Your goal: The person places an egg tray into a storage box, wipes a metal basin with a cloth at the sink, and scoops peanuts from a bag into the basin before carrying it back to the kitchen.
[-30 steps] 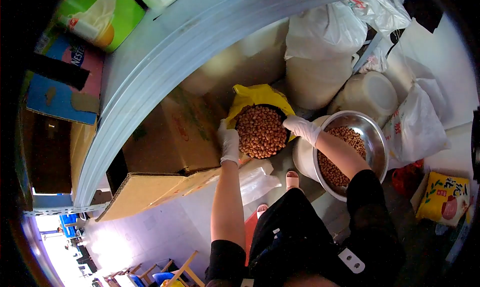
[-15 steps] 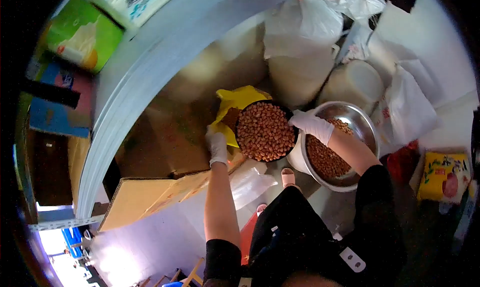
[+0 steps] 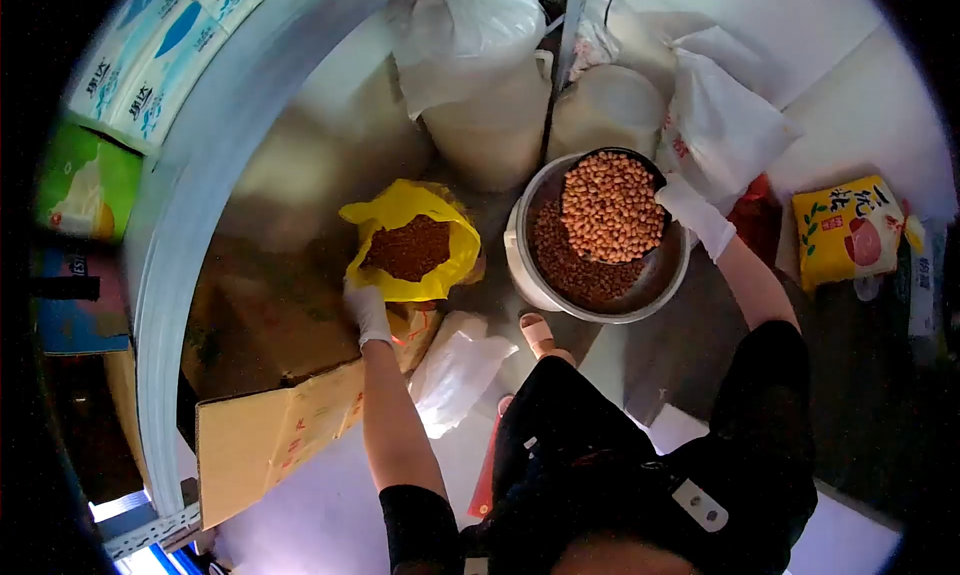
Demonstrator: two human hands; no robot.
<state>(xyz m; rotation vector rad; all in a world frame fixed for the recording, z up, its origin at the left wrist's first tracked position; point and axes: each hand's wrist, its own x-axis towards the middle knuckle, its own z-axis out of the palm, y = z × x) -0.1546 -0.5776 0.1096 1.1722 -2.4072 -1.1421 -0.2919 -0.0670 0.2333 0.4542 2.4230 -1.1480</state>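
My left hand [image 3: 367, 312] is closed on the near left rim of the yellow bag [image 3: 398, 211]; the fingertips are hard to make out against it. The bag's mouth faces up, its longer axis running crosswise, over reddish-brown contents [image 3: 408, 248] too dark to identify. My left forearm extends forward from the near edge. To the right, the dark-rimmed bowl [image 3: 653, 166] is positioned over the metal basin [image 3: 656, 281]; contact between them cannot be determined. The bowl is round, mouth up, and filled with nuts [image 3: 608, 207], which hide its interior and lower left rim. My right hand [image 3: 692, 210] grips its right rim, forearm angled inward from the right, some fingers concealed.
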